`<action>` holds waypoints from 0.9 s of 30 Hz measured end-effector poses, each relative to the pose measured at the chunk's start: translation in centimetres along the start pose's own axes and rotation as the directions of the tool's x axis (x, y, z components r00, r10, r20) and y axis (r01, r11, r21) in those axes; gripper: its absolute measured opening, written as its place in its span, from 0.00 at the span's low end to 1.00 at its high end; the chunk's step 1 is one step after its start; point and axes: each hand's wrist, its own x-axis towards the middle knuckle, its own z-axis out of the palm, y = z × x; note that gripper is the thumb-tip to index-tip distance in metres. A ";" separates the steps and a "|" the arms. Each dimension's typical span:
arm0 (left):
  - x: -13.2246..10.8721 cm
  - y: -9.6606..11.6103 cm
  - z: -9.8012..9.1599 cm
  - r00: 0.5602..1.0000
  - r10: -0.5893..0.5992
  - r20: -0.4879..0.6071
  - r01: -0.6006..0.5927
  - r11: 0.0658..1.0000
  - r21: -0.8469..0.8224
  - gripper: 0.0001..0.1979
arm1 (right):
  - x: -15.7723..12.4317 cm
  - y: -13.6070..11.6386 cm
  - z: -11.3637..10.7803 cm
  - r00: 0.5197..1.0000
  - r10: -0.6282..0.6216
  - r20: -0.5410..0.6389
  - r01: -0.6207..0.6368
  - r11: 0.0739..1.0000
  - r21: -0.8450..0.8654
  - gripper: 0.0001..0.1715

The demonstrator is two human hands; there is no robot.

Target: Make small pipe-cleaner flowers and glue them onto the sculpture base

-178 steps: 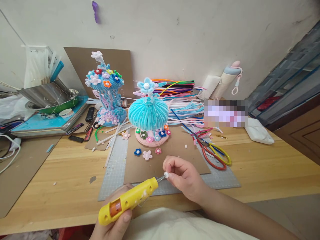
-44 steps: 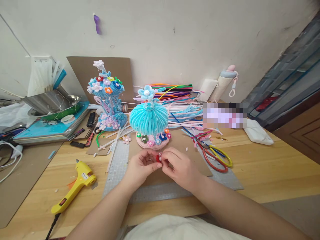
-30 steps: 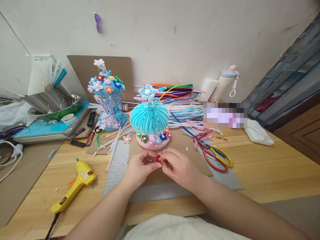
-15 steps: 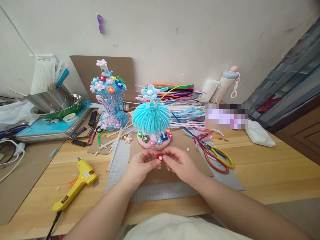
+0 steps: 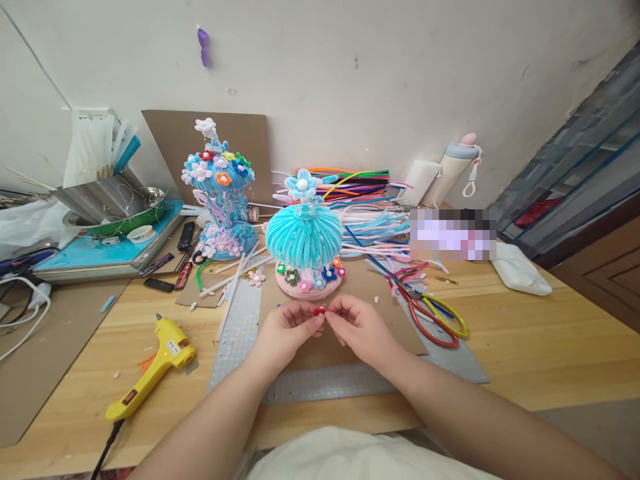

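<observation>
A small red flower (image 5: pixel 319 311) is pinched between the fingertips of both hands at the near middle of the table (image 5: pixel 525 333). The left hand (image 5: pixel 285 330) and the right hand (image 5: pixel 361 325) are curled nearly closed. Thumb and forefinger of each are brought onto the flower from either side, so neither hand is nearer to it than the other. The piece is too small for a long axis to be told. It is held just above a brown cardboard sheet (image 5: pixel 365 283), which is laid on a grey cutting mat (image 5: pixel 240 333). To the near left, well apart from the hands, a yellow glue gun (image 5: pixel 155 363) is laid on the wood. Red-and-yellow scissors (image 5: pixel 433 320) are seen to the right. Just beyond the hands, straight ahead, a blue domed ornament (image 5: pixel 303 237) ringed with small flowers is stood upright on the cardboard. Farther left a taller blue ornament (image 5: pixel 220 193) is set, and coloured pipe cleaners (image 5: pixel 350 181) are heaped by the wall.
</observation>
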 end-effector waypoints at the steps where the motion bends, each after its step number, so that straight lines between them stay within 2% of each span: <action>1: 0.0 0.0 0.0 1.000 -0.002 -0.002 0.002 1.000 0.005 0.13 | 0.0 0.0 0.0 1.000 0.013 0.007 -0.013 1.000 0.019 0.09; 6: 0.0 -0.2 0.0 0.998 -0.042 -0.037 0.042 0.999 0.003 0.14 | 0.1 -0.1 0.1 0.997 0.066 0.033 -0.069 0.995 0.079 0.09; 15: 0.0 -0.1 0.1 0.997 -0.064 -0.043 0.063 0.998 -0.031 0.13 | 0.0 -0.3 0.2 0.994 0.086 0.069 -0.094 0.989 0.115 0.10; 23: 0.0 -0.3 0.0 0.999 -0.049 -0.018 0.049 0.999 -0.017 0.12 | -0.1 -0.2 0.2 0.992 0.073 0.103 -0.088 0.985 0.150 0.08; 27: 0.1 -0.3 -0.1 0.998 -0.058 -0.007 0.057 0.995 -0.076 0.12 | 0.1 -0.2 0.0 0.988 0.120 0.093 -0.136 0.970 0.200 0.08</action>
